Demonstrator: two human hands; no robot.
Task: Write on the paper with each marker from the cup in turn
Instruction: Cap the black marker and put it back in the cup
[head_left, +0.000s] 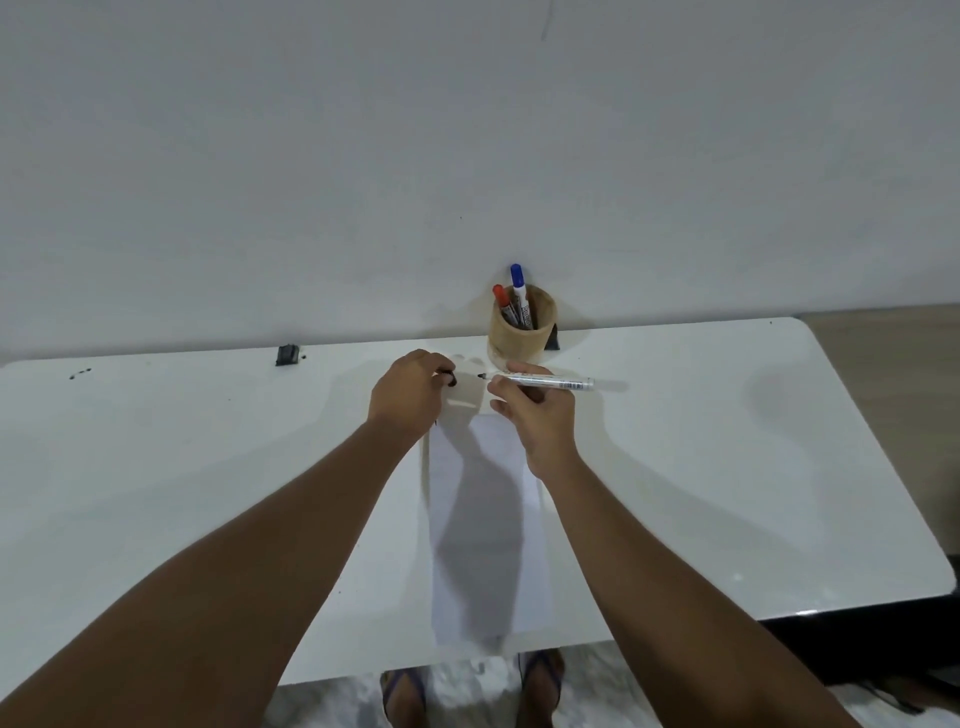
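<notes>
A few dark specks (80, 372) are seen near the far left corner of the white counter (727, 467), and a small dark clip-like object (287, 355) is set on the far edge a little further right; what it is cannot be told. The left hand (410, 395) is held over the counter just short of the far edge, its fingers curled around a small black cap (451, 379), of which only the end is seen. A narrow gap is left between that cap and the black tip of the marker (540, 382), which is gripped level in the right hand (535, 410) between thumb and fingers, tip pointing left, its white barrel reaching out to the right past the hand. The sheet of paper (488, 525) is laid lengthwise below and between both hands, running from under them to the near edge of the counter, and is shaded by the forearms. Just beyond the right hand, at the far edge against the wall, a tan cup (522, 340) is stood upright; a red-capped marker (501, 299) and a blue-capped marker (518, 288) are held in it, caps upward. A small dark object (554, 340) is partly hidden behind the cup's right side.
</notes>
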